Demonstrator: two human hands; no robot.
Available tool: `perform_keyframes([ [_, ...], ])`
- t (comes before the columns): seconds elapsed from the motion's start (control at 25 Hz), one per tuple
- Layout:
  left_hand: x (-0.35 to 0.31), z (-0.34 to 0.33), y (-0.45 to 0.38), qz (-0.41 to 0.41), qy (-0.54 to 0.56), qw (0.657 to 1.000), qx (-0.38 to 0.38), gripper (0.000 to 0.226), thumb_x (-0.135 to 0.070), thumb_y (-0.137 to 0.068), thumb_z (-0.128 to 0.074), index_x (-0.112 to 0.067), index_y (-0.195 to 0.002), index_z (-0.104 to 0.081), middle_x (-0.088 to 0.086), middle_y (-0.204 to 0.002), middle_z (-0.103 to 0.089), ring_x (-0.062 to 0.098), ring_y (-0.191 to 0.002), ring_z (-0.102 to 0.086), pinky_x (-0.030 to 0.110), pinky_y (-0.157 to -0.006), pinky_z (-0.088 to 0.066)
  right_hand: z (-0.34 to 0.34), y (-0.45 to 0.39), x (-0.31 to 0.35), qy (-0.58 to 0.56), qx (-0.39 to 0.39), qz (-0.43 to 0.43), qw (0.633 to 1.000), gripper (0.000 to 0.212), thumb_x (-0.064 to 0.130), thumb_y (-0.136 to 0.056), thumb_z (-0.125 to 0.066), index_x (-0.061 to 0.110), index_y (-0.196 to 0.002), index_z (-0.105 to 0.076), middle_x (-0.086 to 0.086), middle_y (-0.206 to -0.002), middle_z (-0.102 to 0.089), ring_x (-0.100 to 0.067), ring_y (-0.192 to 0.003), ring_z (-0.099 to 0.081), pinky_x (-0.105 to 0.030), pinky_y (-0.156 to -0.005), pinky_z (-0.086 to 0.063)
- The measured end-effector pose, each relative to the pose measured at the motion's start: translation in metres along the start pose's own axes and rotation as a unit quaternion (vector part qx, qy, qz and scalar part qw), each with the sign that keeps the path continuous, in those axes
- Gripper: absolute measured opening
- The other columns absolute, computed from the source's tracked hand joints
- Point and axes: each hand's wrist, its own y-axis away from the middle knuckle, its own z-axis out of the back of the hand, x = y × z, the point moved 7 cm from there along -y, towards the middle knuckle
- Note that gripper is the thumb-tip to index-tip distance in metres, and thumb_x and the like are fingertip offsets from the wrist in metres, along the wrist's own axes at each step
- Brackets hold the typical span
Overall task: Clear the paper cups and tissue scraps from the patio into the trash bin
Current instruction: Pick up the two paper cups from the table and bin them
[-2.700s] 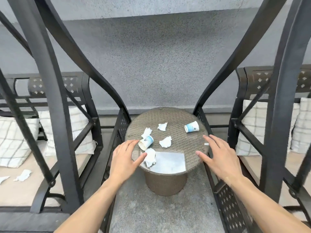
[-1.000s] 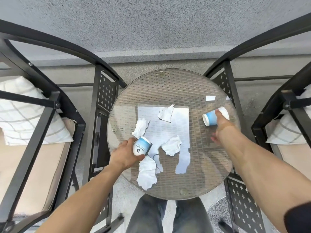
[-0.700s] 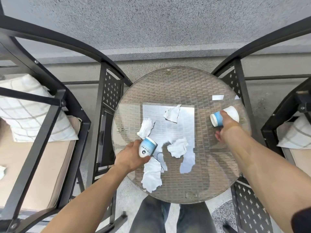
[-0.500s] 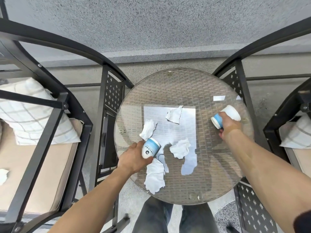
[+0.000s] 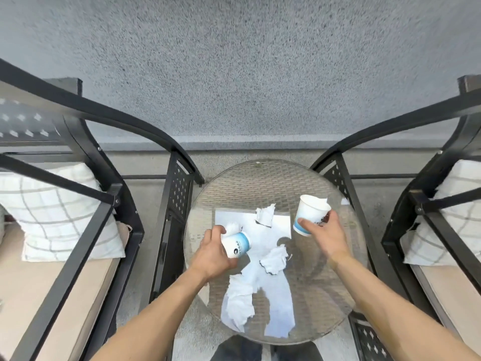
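Now each hand, left hand and right hand, curls its fingers round a white-and-blue paper cup (left cup, right cup) above the round glass table.

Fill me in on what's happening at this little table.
A person is clearing litter off a round glass-topped table. The left hand grips one paper cup and the right hand grips another cup, both lifted off the glass. Several tissue scraps lie on the tabletop. No trash bin is in view.

Two held cups; tissue scraps on glass.
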Motion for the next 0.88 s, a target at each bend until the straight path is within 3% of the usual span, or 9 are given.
perform_keyframes([
  [0.24, -0.003, 0.023, 0.047, -0.024, 0.026, 0.996, -0.086, 0.068, -0.033, -0.057, -0.078, -0.035, -0.11, -0.035, -0.008, -0.109, -0.037, 0.011, -0.1, -0.033, 0.029, -0.079, -0.037, -0.024, 0.049, 0.042, 0.089, 0.106, 0.1, 0.985, 0.068, 0.038, -0.062, -0.085, 0.033, -0.115, -0.044, 0.014, -0.101, -0.059, 0.001, -0.092, -0.055, -0.027, -0.076, -0.042],
  [0.4, 0.007, 0.018, 0.104, -0.008, 0.112, 0.982, -0.153, 0.071, -0.026, -0.057, -0.077, -0.036, -0.119, -0.043, -0.011, -0.117, -0.036, 0.016, -0.109, -0.046, 0.03, -0.093, -0.043, -0.039, 0.086, 0.043, 0.128, 0.193, 0.16, 0.96, 0.073, 0.039, -0.06, -0.086, 0.032, -0.121, -0.046, 0.014, -0.104, -0.061, 0.005, -0.092, -0.055, -0.026, -0.073, -0.042],
  [0.56, 0.015, 0.001, 0.175, 0.031, 0.124, 0.962, -0.241, 0.076, -0.038, -0.056, -0.075, -0.04, -0.122, -0.038, -0.012, -0.118, -0.043, 0.014, -0.11, -0.043, 0.032, -0.093, -0.04, -0.043, 0.13, 0.033, 0.149, 0.268, 0.214, 0.927, 0.075, 0.043, -0.06, -0.083, 0.036, -0.123, -0.043, 0.013, -0.11, -0.059, -0.001, -0.096, -0.056, -0.017, -0.069, -0.044],
  [0.76, 0.045, -0.03, 0.279, 0.128, 0.176, 0.915, -0.341, 0.077, -0.038, -0.059, -0.084, -0.036, -0.124, -0.042, -0.013, -0.116, -0.046, 0.014, -0.11, -0.037, 0.03, -0.092, -0.036, -0.062, 0.197, 0.015, 0.183, 0.358, 0.261, 0.878, 0.074, 0.05, -0.057, -0.08, 0.041, -0.121, -0.042, 0.016, -0.114, -0.058, -0.004, -0.101, -0.057, -0.032, -0.082, -0.049],
  [0.88, 0.067, -0.043, 0.351, 0.178, 0.201, 0.882, -0.388, 0.072, -0.045, -0.059, -0.083, -0.036, -0.12, -0.046, -0.015, -0.114, -0.048, 0.012, -0.109, -0.036, 0.022, -0.091, -0.034, -0.093, 0.251, 0.012, 0.201, 0.429, 0.289, 0.832, 0.074, 0.047, -0.058, -0.079, 0.04, -0.122, -0.042, 0.013, -0.116, -0.059, -0.009, -0.104, -0.056, -0.039, -0.085, -0.051],
])
